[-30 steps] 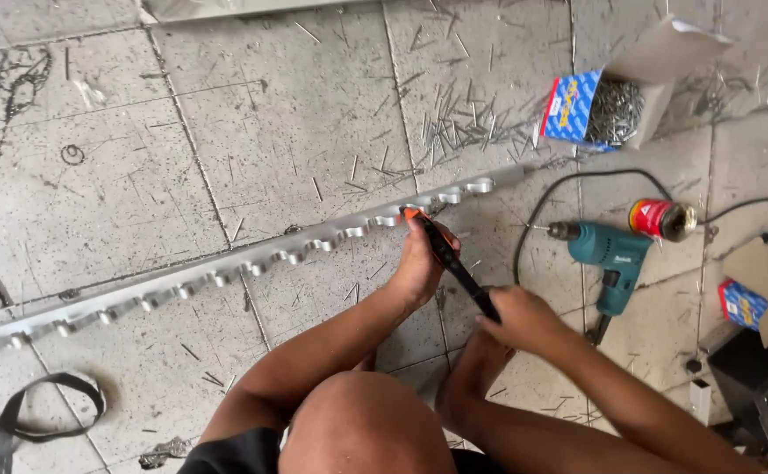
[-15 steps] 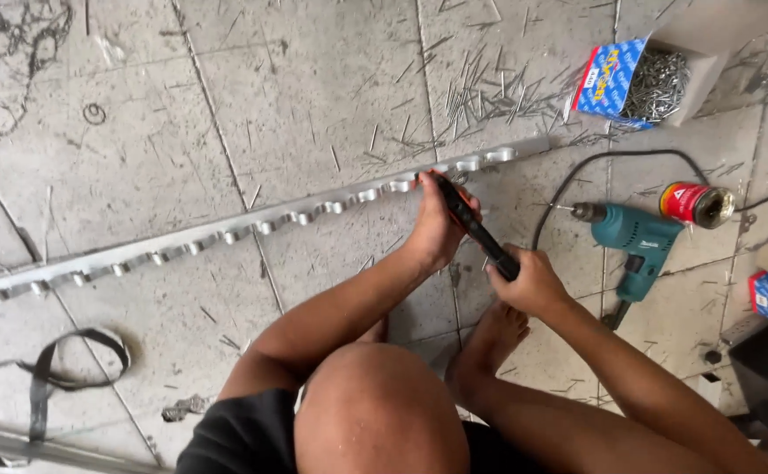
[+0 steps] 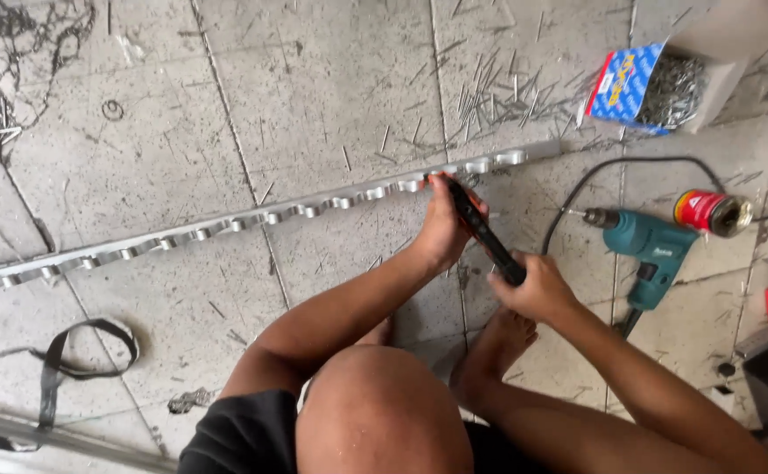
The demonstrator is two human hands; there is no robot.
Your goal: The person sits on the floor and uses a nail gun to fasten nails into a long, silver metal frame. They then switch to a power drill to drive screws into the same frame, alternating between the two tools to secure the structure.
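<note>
Black-handled tool point(image 3: 482, 233) is kept clamped in right hand point(image 3: 538, 288) and steadied near its tip by left hand's point(image 3: 444, 230) curled fingers — nose held on the ribbed metal strip point(image 3: 226, 224) on the tiled floor point(image 3: 331, 79) as a second ago — work stays at the same spot.

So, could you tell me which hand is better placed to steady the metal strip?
Left, probably. The left hand already rests against the strip at the tool's tip, while the right hand grips the black tool by its handle, further from the strip.
</note>
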